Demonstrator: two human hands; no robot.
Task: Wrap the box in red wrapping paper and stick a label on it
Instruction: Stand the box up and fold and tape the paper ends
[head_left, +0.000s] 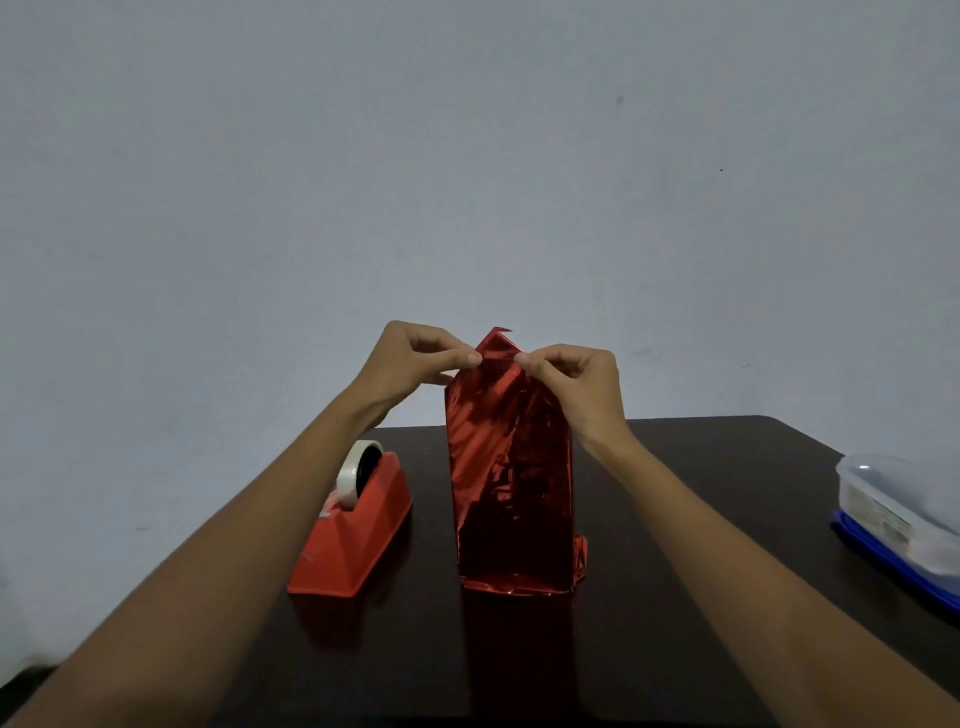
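A tall box covered in shiny red wrapping paper (511, 483) stands upright in the middle of the dark table (701, 519). Its top ends in a folded triangular flap (496, 344) that points upward. My left hand (415, 358) pinches the left side of that flap between thumb and fingers. My right hand (571, 374) pinches the right side at the same height. The paper flares out a little at the bottom right corner. No label is in view.
A red tape dispenser (353, 530) with a roll of clear tape stands left of the box. A clear plastic container with a blue lid (898, 519) sits at the table's right edge. A plain grey wall is behind.
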